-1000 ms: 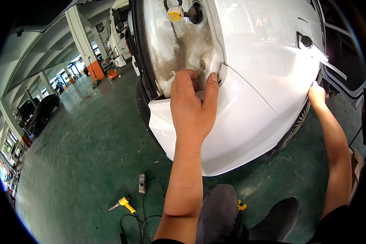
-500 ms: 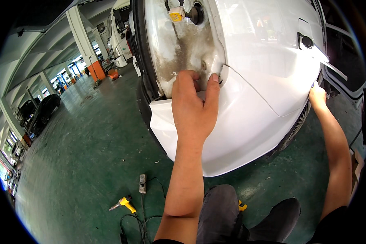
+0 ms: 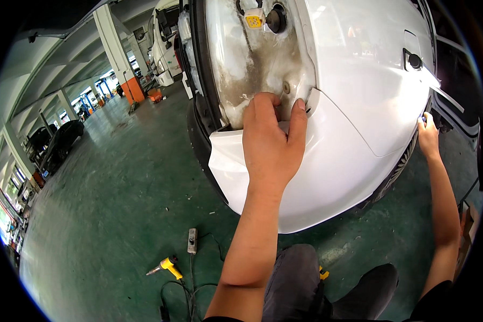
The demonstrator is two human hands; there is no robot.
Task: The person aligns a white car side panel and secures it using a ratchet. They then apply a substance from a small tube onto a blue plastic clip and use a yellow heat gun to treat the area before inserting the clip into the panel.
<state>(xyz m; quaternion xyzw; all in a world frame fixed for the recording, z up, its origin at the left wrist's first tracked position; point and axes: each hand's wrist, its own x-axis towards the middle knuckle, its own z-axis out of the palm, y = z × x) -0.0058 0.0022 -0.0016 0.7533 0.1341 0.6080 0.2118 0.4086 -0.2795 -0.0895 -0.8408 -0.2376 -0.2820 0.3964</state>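
Observation:
My left hand (image 3: 273, 142) is hooked over the upper edge of a white rear bumper (image 3: 316, 177). Its fingers curl into the bare, dirt-stained tail light recess (image 3: 263, 70), while the thumb rests by the seam with the white body panel (image 3: 367, 86). Far to the right, my right hand (image 3: 428, 138) is closed at the wheel arch edge, above the tyre (image 3: 400, 163). A small bluish thing shows at its fingertips, too small to name. A yellow-faced connector (image 3: 254, 21) hangs on its wire beside a black round grommet (image 3: 276, 19) at the top of the recess.
On the green floor (image 3: 123, 188) lie a yellow heat gun (image 3: 167, 266), a grey power strip (image 3: 192, 240) and loose cables. Another yellow tool (image 3: 323, 273) is partly hidden by my leg. An open car door (image 3: 456, 80) stands at right. Behind are an orange-based pillar (image 3: 132, 90) and a dark car (image 3: 61, 142).
The whole view has shifted slightly, so the car sits farther right. My left hand keeps its place on the bumper edge. My right hand has turned a little, showing its pinched fingertips.

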